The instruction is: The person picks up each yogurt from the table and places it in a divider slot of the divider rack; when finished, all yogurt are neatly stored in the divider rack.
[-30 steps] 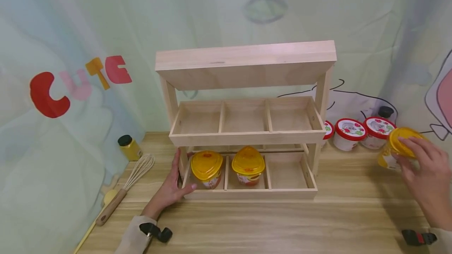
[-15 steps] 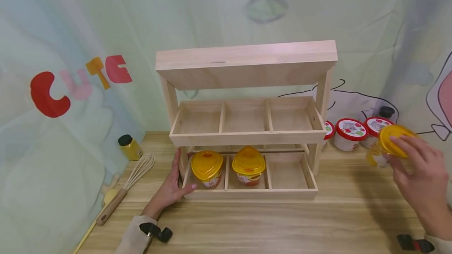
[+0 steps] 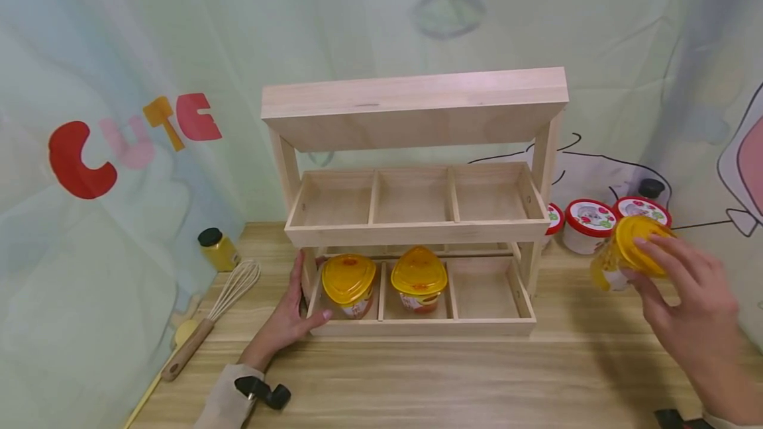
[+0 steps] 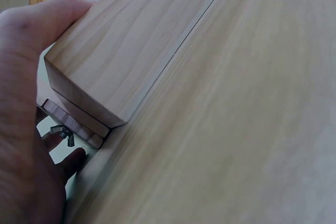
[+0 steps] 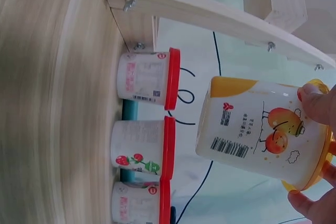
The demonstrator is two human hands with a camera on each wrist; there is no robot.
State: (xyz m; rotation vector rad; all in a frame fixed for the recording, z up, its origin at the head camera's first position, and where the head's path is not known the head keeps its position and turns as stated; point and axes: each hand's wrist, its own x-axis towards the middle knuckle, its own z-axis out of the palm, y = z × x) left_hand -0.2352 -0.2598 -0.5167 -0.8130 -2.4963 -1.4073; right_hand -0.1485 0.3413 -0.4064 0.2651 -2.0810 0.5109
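Note:
A two-tier wooden display rack (image 3: 417,235) with divided trays stands in the middle of the head view. My left hand (image 3: 287,318) grips the left end of its lower tray (image 4: 121,51), thumb over the front corner and fingers behind. Two yellow-lidded cups sit in that tray: one cup (image 3: 350,281) in the left compartment, another cup (image 3: 420,280) in the middle one. To the right of the rack, my right hand (image 3: 685,286) holds a third yellow-lidded cup (image 5: 252,129) by its lid, tilted and raised above the table. Fruit characters and a barcode show on its side.
Behind the held cup, several red-lidded tubs (image 3: 591,227) line the table's back edge, near a black-capped bottle (image 3: 651,189). On the left lie a whisk (image 3: 208,323) and a yellow jar (image 3: 220,249) with a black lid. A printed curtain (image 3: 357,18) hangs behind.
My right hand has carried its cup leftward, closer to the rack, and the cup tilts more. The left hand has stayed on the lower tray.

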